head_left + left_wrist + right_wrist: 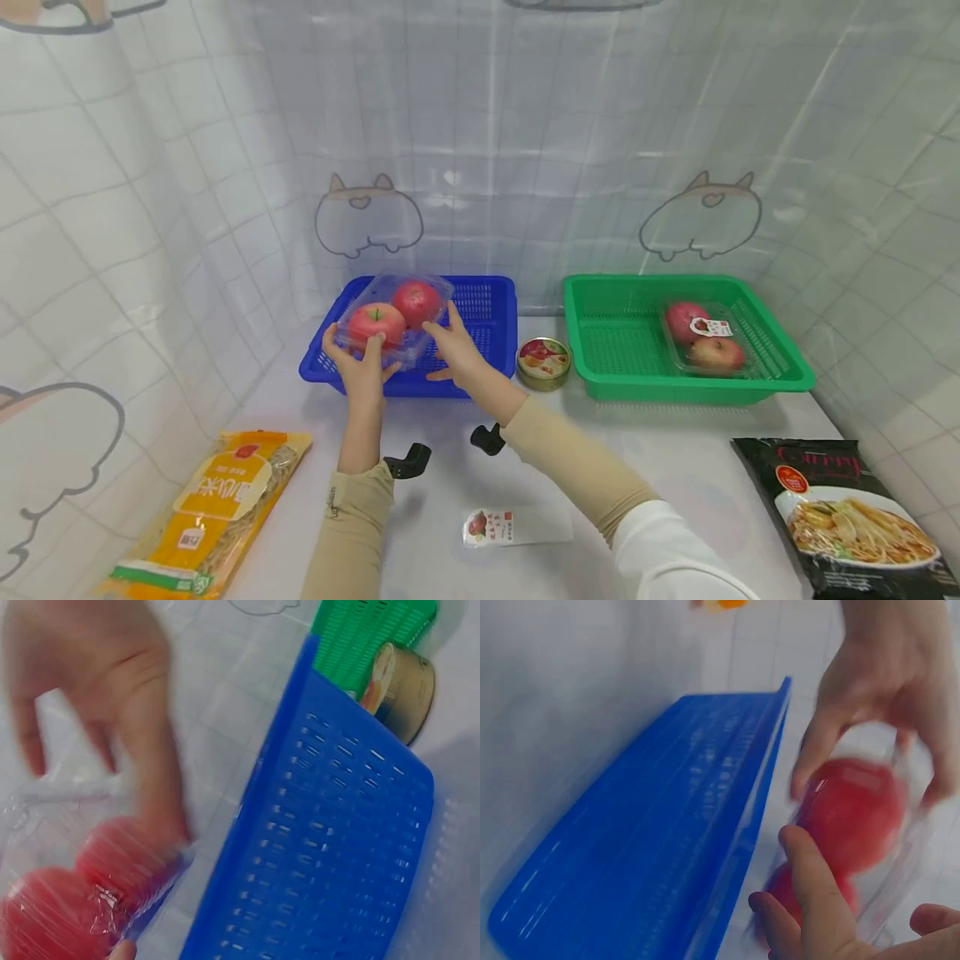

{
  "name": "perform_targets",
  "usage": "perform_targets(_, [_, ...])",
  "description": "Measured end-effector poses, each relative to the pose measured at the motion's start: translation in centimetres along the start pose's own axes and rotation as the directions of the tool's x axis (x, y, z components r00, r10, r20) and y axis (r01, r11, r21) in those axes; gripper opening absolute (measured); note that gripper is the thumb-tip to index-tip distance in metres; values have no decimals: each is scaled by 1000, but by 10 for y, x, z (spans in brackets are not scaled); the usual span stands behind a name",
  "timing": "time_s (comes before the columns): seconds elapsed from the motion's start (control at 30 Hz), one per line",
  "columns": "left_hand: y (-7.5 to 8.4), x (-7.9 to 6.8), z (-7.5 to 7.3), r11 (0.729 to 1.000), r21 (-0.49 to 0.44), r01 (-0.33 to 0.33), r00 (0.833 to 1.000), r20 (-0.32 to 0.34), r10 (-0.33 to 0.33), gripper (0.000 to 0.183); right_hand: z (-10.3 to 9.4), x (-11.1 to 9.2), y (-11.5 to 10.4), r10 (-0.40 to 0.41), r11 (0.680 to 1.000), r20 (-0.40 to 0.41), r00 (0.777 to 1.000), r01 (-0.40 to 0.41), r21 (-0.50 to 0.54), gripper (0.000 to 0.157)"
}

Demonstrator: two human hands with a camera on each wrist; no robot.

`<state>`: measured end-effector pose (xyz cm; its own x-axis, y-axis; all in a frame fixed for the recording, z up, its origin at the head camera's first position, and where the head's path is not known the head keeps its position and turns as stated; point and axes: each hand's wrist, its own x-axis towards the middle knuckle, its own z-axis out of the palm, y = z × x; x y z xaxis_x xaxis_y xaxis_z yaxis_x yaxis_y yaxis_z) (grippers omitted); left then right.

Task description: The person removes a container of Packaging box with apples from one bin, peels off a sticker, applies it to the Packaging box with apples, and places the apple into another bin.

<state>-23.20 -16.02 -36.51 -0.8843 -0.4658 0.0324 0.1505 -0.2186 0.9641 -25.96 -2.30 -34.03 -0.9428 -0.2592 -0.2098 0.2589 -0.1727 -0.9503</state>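
Note:
A clear plastic pack of two red apples (377, 323) is tilted above the blue basket (480, 385). My left hand (362, 367) grips its near left end, thumb over the nearer apple and fingers spread round the side. On the pack's right side is my right hand (459, 350), fingers extended and apart, with thumb and forefinger at the edge by the farther apple. In the left wrist view, the blurred right hand (112, 697) reaches one digit down onto the wrapped apples (56, 915). The right wrist view shows the left hand (889, 690) spanning the pack's far end.
A round tin (543, 363) stands between the blue basket and a green basket (675, 390), which holds another apple pack (716, 354). A yellow food bag (217, 508) lies left, a black noodle bag (855, 508) right. A label strip (517, 527) lies in front.

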Motion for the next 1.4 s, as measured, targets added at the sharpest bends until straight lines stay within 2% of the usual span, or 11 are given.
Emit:
perform_targets(0.23, [6,-5,-7,995,36,93,991,91,-96,67,-40,4,-9,-45,999,-68,997,45,-7,68])
perform_targets(0.37, [10,-7,-7,988,86,127,976,168,-140,67,-60,8,-19,-51,999,-104,993,49,-23,63])
perform_targets(0.43, [11,-8,-7,985,99,139,965,210,-157,67,-70,10,-25,-44,998,-89,995,40,-50,61])
perform_targets(0.6, [12,-10,-6,980,95,176,924,328,-197,66,-92,12,-36,0,997,41,999,4,-83,60])
perform_targets(0.77, [11,-12,-6,969,86,233,873,421,-247,61,-108,7,-39,90,995,186,978,-80,-63,59])
perform_targets(0.9, [9,-14,-5,964,91,250,838,478,-262,60,-117,-2,-35,125,991,234,964,-108,-83,55])
perform_targets(1.07, [5,-18,-2,962,124,244,807,525,-272,65,-130,-17,-24,101,993,234,967,-82,-87,56])
perform_targets(1.17, [3,-21,1,963,159,220,797,541,-271,68,-136,-29,-18,87,994,190,978,-74,-74,58])
perform_targets(1.23, [1,-23,3,963,184,196,799,540,-265,68,-139,-40,-14,72,996,149,986,-63,-64,59])
perform_targets(1.33, [-4,-29,8,966,212,146,809,536,-240,67,-142,-55,-7,32,999,89,996,-30,-25,61])
perform_targets(1.4, [-7,-35,13,967,230,112,823,524,-220,63,-144,-65,-3,1,1000,49,999,-1,10,61])
